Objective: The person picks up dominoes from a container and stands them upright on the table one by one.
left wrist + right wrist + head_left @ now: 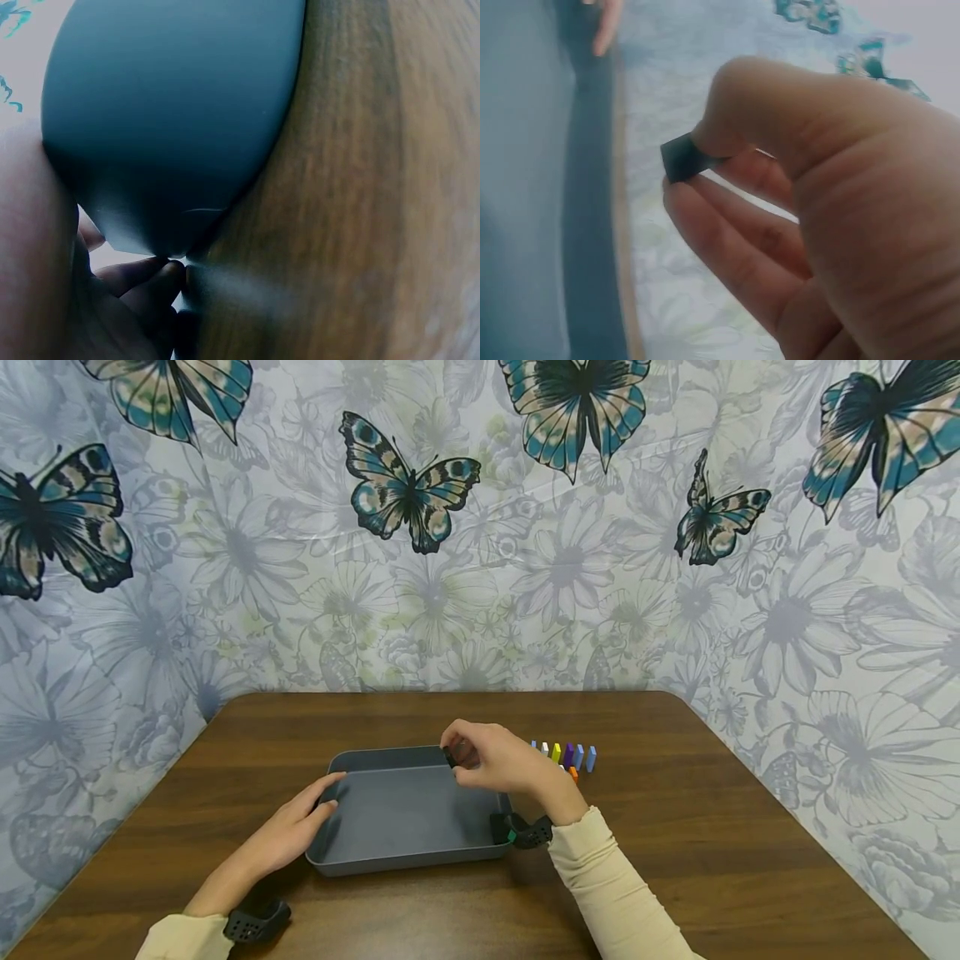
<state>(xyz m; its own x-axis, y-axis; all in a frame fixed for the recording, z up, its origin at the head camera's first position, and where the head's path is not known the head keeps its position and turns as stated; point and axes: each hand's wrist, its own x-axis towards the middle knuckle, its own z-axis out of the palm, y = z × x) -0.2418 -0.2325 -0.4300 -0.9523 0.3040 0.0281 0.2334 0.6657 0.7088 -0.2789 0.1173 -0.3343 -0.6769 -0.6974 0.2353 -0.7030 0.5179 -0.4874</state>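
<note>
In the head view my right hand (498,760) is raised over the back right corner of a grey rectangular tray (405,818). It pinches a small black block (449,757) between thumb and fingertips. The right wrist view shows this block (682,157) close up, its flat end facing out past the thumb. At the tray's left side, my left hand (296,822) rests with its fingers on the rim, index finger stretched forward. The tray's outer wall (180,97) fills much of the left wrist view, with the left fingers (142,285) beneath it.
Behind the right wrist stand several small upright blocks in white, yellow, purple (568,755) and blue (592,759). An orange block (573,773) sits nearer, partly hidden by the wrist. The brown wooden table (660,827) ends at a butterfly-patterned wall covering (450,610).
</note>
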